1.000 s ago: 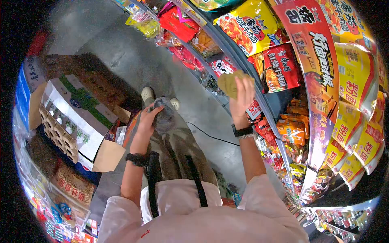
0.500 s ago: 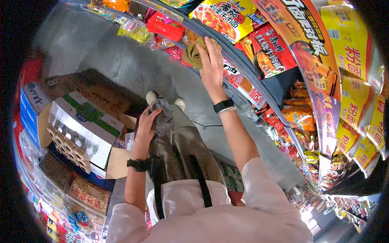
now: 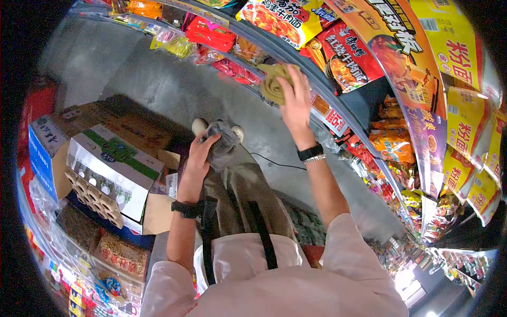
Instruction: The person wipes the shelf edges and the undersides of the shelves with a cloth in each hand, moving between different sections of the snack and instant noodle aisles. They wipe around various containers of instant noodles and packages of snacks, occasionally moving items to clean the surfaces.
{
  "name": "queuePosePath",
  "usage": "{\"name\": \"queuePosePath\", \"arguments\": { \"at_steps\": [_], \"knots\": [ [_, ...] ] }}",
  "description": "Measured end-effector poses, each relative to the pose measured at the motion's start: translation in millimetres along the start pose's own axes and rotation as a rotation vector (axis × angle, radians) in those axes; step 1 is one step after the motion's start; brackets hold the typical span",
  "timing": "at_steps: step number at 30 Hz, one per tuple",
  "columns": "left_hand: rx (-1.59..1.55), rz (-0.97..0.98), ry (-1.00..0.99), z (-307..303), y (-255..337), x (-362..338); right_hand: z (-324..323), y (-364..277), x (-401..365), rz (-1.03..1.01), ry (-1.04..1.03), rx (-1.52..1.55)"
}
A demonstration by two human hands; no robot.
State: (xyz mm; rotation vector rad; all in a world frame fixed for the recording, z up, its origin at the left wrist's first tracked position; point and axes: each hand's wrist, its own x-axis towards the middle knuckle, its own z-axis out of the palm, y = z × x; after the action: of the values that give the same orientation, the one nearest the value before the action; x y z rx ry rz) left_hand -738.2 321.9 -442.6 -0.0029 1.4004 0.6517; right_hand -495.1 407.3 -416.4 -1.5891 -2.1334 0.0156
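Head view looks down a shop aisle. The right hand (image 3: 297,100) is raised to the front edge of the shelf (image 3: 346,124), its fingers closed over a bunched olive cloth (image 3: 274,84) that is pressed against that edge. The cloth sits just below a red instant-noodle packet (image 3: 346,58) and beside the price labels along the shelf's front edge. A black watch and a bead bracelet (image 3: 311,154) circle that wrist.

The left hand (image 3: 199,158) is held low in front of the legs, fingers curled around a crumpled grey cloth (image 3: 224,141), which hangs above the pale shoes (image 3: 198,126) on the grey floor. That wrist carries a black watch (image 3: 185,208) too.

A yellow noodle packet (image 3: 280,16) stands on the shelf above the red one. On the floor on the person's left, an opened cardboard box with green print (image 3: 113,164) lies among other cartons. A thin dark cable (image 3: 274,164) runs across the floor between the legs and the foot of the shelving.
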Motion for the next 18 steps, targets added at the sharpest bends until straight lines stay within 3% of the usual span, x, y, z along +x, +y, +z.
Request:
{"name": "queuePosePath", "arguments": {
  "at_steps": [7, 9, 13, 15, 18],
  "knots": [
    [-0.022, 0.010, -0.081, -18.6, -1.0, 13.0, -48.7, 31.4, -53.7, 0.101, -0.095, -0.134],
    [0.005, 0.021, -0.023, -24.1, 0.9, 13.3, -58.2, 39.8, -67.4, 0.138, -0.116, -0.154],
    [-0.040, 0.035, -0.108, -36.1, 7.1, 5.5, -63.5, 45.7, -82.4, 0.179, -0.052, -0.094],
    [0.137, 0.163, -0.007, -42.2, 4.6, 4.9, -54.6, 43.3, -79.4, 0.175, -0.033, -0.088],
    [-0.050, 0.049, -0.023, -40.5, 9.0, 5.5, -39.0, 33.5, -56.7, 0.128, -0.020, -0.043]
  ]
}}
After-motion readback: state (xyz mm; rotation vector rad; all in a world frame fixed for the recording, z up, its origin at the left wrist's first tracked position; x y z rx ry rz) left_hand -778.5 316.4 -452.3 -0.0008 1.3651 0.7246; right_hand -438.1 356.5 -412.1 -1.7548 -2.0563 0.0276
